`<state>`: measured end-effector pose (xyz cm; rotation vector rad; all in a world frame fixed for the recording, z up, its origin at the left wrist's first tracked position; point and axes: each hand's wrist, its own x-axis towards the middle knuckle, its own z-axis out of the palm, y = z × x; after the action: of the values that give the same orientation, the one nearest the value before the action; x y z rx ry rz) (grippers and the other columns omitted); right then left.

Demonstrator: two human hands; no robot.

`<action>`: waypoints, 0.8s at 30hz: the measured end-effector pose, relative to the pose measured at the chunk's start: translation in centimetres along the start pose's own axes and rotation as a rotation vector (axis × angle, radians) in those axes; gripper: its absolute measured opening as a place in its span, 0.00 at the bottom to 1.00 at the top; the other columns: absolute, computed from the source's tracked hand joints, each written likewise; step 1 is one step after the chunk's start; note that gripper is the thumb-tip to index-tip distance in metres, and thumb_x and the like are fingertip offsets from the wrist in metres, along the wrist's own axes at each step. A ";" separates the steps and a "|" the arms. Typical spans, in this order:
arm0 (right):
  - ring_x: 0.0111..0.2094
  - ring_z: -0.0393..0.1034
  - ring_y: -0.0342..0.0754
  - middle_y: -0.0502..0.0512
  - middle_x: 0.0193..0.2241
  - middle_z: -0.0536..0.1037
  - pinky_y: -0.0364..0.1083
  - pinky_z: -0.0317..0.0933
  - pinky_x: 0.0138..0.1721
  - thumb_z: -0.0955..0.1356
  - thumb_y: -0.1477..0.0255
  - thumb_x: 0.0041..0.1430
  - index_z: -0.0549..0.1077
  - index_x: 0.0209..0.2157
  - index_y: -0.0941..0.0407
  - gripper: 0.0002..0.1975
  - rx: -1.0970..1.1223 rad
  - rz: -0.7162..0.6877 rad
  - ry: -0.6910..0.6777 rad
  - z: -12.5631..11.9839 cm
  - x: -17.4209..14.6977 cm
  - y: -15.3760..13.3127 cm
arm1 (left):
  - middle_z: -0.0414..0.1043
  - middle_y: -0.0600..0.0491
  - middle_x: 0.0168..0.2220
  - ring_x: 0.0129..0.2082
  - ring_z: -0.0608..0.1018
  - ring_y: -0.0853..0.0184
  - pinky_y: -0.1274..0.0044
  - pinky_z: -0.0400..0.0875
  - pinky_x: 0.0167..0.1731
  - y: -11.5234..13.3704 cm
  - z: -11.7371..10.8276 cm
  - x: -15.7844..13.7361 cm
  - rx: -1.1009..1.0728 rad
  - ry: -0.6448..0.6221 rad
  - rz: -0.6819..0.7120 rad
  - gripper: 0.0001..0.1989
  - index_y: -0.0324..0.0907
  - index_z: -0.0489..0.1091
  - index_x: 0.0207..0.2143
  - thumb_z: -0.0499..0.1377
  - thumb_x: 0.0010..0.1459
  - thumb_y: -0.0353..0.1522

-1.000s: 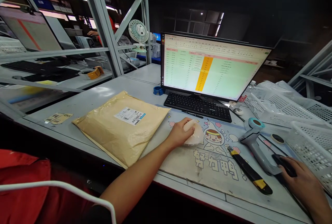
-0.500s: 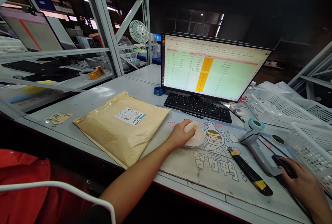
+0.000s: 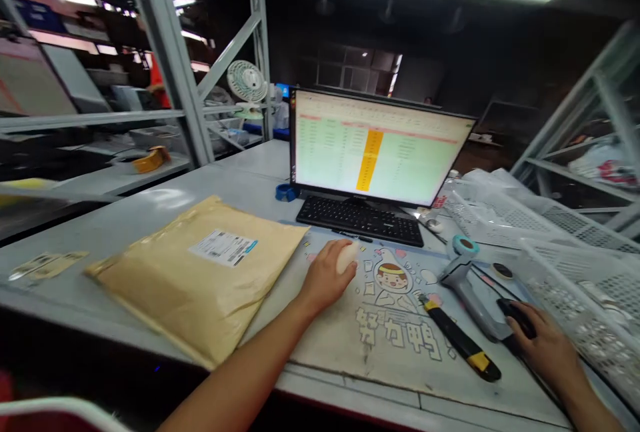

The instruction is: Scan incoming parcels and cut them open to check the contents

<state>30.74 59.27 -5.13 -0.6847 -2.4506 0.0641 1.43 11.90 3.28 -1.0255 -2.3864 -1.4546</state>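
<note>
Head view, single entry. Left hand (image 3: 326,277): fingers curled over a small, pale cream, rounded soft-looking object (image 3: 347,258), holding it down on the printed cartoon desk mat (image 3: 400,332); the object lies at the mat's upper left part, just in front of the black keyboard (image 3: 360,217), and only its right end shows beyond the fingers. Right hand (image 3: 543,345): palm down, fingers closed loosely over a black computer mouse (image 3: 517,318) at the mat's right edge. Between the hands: a black-and-yellow utility knife (image 3: 460,345) lying slantwise on the mat, and a grey handheld barcode scanner (image 3: 470,285) just beside the mouse. Left of the left hand: a large tan padded mailer (image 3: 200,279) with a white shipping label, flat on the grey worktable (image 3: 150,199). Behind the keyboard: a monitor (image 3: 375,149) showing a green spreadsheet with an orange column. Far right: white perforated plastic baskets (image 3: 575,272).
</note>
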 end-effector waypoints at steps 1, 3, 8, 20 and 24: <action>0.53 0.77 0.63 0.62 0.57 0.77 0.60 0.71 0.51 0.61 0.47 0.65 0.76 0.56 0.52 0.30 0.003 0.008 -0.001 -0.1 0.0 -0.4 | 0.72 0.46 0.61 0.60 0.75 0.55 0.63 0.68 0.63 -0.2 0.1 0.0 0.044 0.004 0.017 0.22 0.46 0.69 0.61 0.59 0.65 0.36; 0.54 0.77 0.62 0.61 0.58 0.77 0.58 0.72 0.50 0.61 0.48 0.65 0.76 0.56 0.51 0.29 0.006 0.014 0.002 -0.2 -0.2 -0.9 | 0.70 0.45 0.63 0.60 0.73 0.52 0.59 0.67 0.63 -0.6 0.3 -0.1 0.145 -0.052 0.021 0.23 0.46 0.69 0.62 0.59 0.65 0.35; 0.55 0.76 0.63 0.60 0.60 0.76 0.59 0.72 0.48 0.60 0.49 0.67 0.75 0.57 0.50 0.28 0.001 -0.015 -0.005 -0.1 -0.6 -0.6 | 0.65 0.44 0.69 0.67 0.65 0.44 0.52 0.59 0.67 -0.7 0.5 -0.8 0.341 -0.391 0.025 0.29 0.49 0.72 0.64 0.67 0.61 0.38; 0.53 0.77 0.67 0.61 0.59 0.77 0.62 0.72 0.47 0.61 0.49 0.63 0.75 0.55 0.49 0.28 0.046 -0.033 0.007 0.4 -0.4 0.2 | 0.62 0.45 0.71 0.69 0.62 0.45 0.51 0.56 0.69 -0.8 0.6 -1.1 0.321 -0.428 0.024 0.29 0.50 0.71 0.65 0.65 0.64 0.45; 0.53 0.77 0.67 0.61 0.60 0.76 0.62 0.72 0.48 0.61 0.50 0.64 0.75 0.56 0.49 0.27 0.054 -0.021 0.005 0.0 -0.5 -0.5 | 0.62 0.44 0.71 0.69 0.63 0.45 0.51 0.56 0.69 -0.8 0.6 -1.0 0.318 -0.424 0.030 0.28 0.49 0.71 0.65 0.64 0.65 0.45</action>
<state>30.89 58.61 -5.28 -0.6342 -2.4419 0.1203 1.84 11.73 1.91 -1.3816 -2.7471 -0.8674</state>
